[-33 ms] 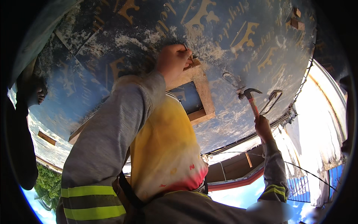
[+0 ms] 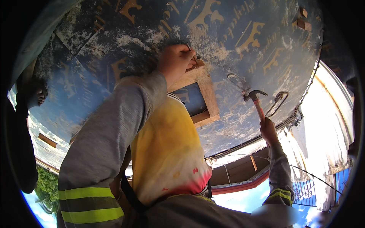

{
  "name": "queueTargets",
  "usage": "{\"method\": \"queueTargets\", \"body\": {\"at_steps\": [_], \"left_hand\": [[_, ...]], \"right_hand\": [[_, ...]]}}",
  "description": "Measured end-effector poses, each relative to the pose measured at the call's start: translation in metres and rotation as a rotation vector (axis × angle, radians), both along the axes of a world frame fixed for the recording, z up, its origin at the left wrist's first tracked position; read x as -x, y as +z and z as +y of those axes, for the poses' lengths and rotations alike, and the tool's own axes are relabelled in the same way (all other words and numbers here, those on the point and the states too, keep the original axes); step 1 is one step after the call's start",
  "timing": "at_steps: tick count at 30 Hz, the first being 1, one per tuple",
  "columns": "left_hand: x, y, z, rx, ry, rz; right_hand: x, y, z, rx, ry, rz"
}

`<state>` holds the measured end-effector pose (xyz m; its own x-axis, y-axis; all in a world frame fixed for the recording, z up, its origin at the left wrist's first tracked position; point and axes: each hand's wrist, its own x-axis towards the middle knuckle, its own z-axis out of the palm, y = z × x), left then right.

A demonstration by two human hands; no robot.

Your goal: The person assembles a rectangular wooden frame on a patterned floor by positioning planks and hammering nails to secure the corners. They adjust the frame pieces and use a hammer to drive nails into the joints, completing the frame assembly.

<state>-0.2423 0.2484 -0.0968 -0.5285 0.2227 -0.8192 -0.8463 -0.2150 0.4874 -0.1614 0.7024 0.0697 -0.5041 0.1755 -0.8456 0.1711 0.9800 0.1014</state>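
Observation:
My left hand (image 2: 176, 62) is closed in a pinch on a thin dark nail (image 2: 194, 57) at the upper corner of a square wooden frame (image 2: 211, 99). The frame lies on a dark, dusty panel (image 2: 152, 22) with gold printed marks. Its left side is partly hidden behind my left sleeve. Off to the right, my right hand (image 2: 268, 129) grips the red handle of a claw hammer (image 2: 259, 108). The hammer's steel head is up, over the panel and apart from the frame.
Bent metal loops (image 2: 277, 104) are beside the hammer. Small wood blocks (image 2: 303, 24) sit at the far right. Another person's dark limb (image 2: 40, 95) shows at the left edge. A black cable (image 2: 315, 176) crosses the lower right, near a stained white wall (image 2: 330, 114).
My left forearm and elbow have shifted slightly to the left. The left hand stays at the frame's corner, and the right hand with the hammer has hardly moved.

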Motion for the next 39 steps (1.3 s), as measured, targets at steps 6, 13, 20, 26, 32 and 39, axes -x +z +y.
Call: {"method": "queueTargets", "body": {"at_steps": [6,13,20,26,32,39], "left_hand": [[0.014,0.002,-0.014,0.008,-0.167,0.141],[0.004,-0.014,-0.016,-0.033,-0.175,0.230],[0.004,-0.018,-0.015,-0.012,-0.223,0.263],[0.000,-0.018,-0.017,-0.015,-0.223,0.323],[0.000,-0.015,-0.012,0.058,-0.267,0.353],[-0.005,-0.021,-0.007,-0.046,-0.162,0.275]], "right_hand": [[0.001,-0.008,0.008,0.017,-0.007,0.037],[0.006,-0.006,-0.005,0.046,0.079,0.083],[0.033,-0.002,-0.049,0.128,0.047,0.125],[0.087,-0.013,-0.108,0.231,0.011,0.174],[0.098,-0.003,-0.112,0.192,-0.322,0.023],[0.131,0.044,-0.171,0.361,-0.661,0.012]]}}
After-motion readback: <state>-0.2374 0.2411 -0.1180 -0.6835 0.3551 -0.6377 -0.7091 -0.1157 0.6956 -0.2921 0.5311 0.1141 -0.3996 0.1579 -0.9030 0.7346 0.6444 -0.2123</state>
